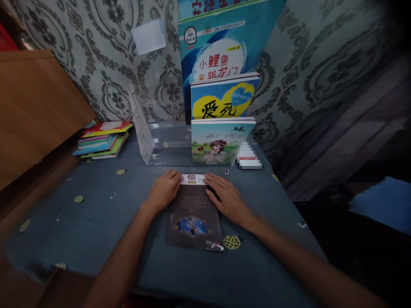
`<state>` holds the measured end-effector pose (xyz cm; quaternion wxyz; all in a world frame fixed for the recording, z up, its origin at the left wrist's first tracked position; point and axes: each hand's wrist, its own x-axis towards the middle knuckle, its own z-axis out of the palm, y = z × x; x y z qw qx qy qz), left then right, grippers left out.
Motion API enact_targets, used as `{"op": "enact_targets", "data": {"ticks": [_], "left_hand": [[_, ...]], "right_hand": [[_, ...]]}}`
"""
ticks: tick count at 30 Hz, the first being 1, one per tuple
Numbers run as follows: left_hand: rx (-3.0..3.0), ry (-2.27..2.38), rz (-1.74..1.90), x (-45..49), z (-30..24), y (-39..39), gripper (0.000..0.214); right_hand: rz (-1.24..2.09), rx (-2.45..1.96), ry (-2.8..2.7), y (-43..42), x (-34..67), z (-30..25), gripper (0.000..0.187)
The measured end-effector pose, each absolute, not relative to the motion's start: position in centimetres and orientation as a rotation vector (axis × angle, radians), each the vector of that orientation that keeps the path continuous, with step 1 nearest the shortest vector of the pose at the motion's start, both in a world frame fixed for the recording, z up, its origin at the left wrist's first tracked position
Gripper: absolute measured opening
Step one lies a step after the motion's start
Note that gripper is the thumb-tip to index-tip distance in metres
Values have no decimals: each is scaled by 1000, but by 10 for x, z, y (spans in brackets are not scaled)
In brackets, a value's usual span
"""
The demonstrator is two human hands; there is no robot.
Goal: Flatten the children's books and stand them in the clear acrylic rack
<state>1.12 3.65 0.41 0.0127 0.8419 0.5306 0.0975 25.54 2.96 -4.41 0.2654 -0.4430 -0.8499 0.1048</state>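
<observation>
A dark-covered book (194,220) lies flat on the blue tablecloth (96,222) in front of me. My left hand (164,190) rests on its far left corner, fingers curled over the edge. My right hand (226,197) lies flat on its far right side, fingers stretched out. Just beyond the book stands a clear acrylic stepped rack (154,141) holding three upright books: a green one (221,141) in front, a blue-and-yellow one (224,99) behind it, and a tall blue one (221,47) at the back.
A stack of thin colourful books (102,140) lies at the far left of the table. A wooden cabinet (35,107) stands on the left. Patterned wallpaper (102,64) backs the table. The table's right edge drops into a dark area.
</observation>
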Motion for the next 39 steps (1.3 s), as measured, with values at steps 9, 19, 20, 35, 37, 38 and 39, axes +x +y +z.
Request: {"op": "enact_targets", "data": {"ticks": [9, 19, 20, 35, 37, 38, 39], "left_hand": [[2703, 1637, 257, 15, 3, 37, 24], [2720, 1402, 397, 26, -7, 35, 36], [2718, 1364, 390, 28, -8, 33, 36], [2762, 1057, 435, 42, -7, 17, 37], [2760, 1028, 434, 44, -6, 15, 37], [2760, 1010, 428, 45, -5, 13, 37], [2761, 993, 423, 46, -4, 11, 37]], "right_hand": [[281, -1169, -2279, 32, 260, -53, 41], [331, -1129, -2275, 37, 266, -51, 42], [330, -1121, -2270, 37, 266, -51, 42], [422, -1106, -2161, 40, 268, -55, 42], [427, -1075, -2151, 40, 267, -55, 41], [431, -1064, -2145, 40, 267, -55, 41], [435, -1054, -2141, 41, 266, -56, 41]]}}
